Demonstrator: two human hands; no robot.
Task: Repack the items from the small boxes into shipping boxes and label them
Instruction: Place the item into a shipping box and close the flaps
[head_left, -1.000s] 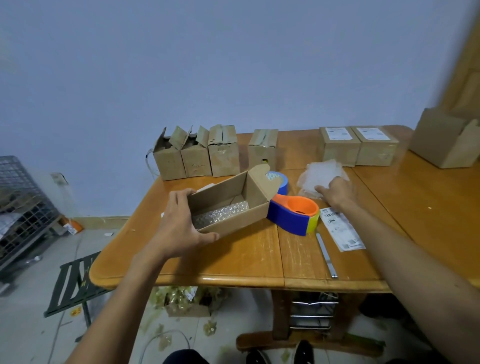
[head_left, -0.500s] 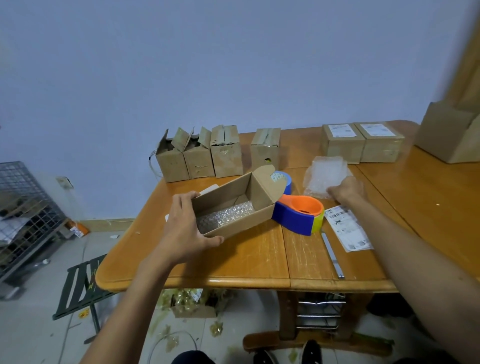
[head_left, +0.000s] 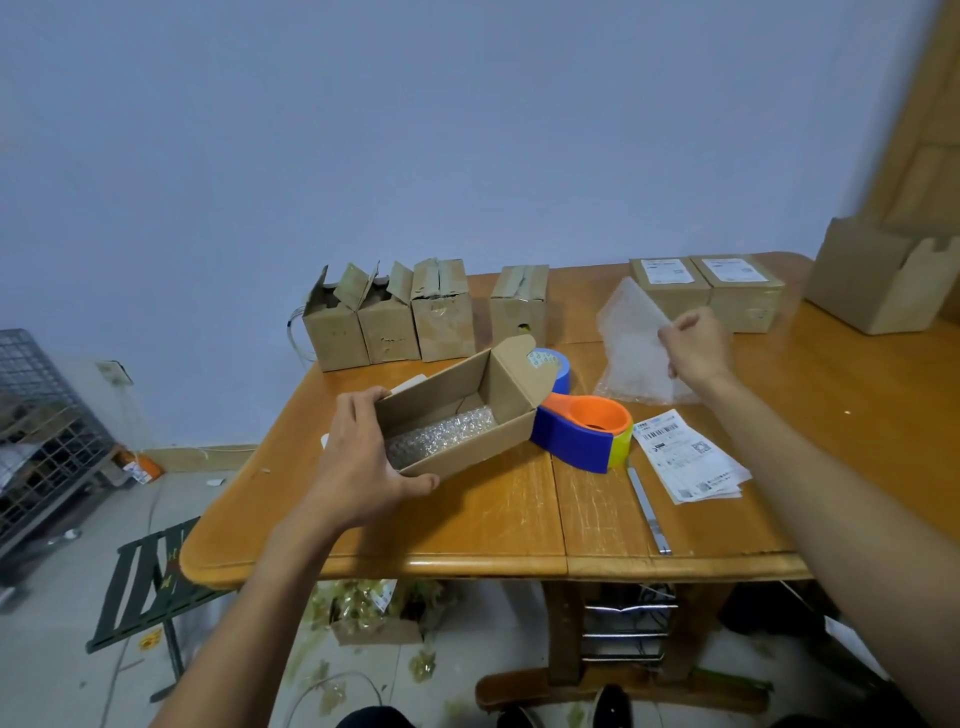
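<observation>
Centre of frame: open shipping box (head_left: 457, 415) sits on the table (head_left: 467, 519), lid flap up, floor lined with bubble wrap (head_left: 441, 439). No item inside yet.

Left hand (head_left: 358, 462) grips the box's left end, fingers curled over the end wall, thumb along the near wall. Judged purpose: steady the light carton so it can be filled 1-handed.

Right hand (head_left: 696, 345), right of centre, pinches the upper edge of a loose bubble-wrap sheet (head_left: 631, 343). The sheet stands lifted, lower edge on the table. It is probably padding for this box. The fingertips are turned away, so the exact pinch is unclear.

The tape dispenser (head_left: 582, 431) and label stack (head_left: 685, 457) lie just right of the box, within reach for sealing.

4 small boxes (head_left: 389, 317) stand in the upper centre row, contents not visible. 2 labelled boxes (head_left: 706, 291) sit in the upper right, print unreadable. A carton at the right edge is cut off.
</observation>
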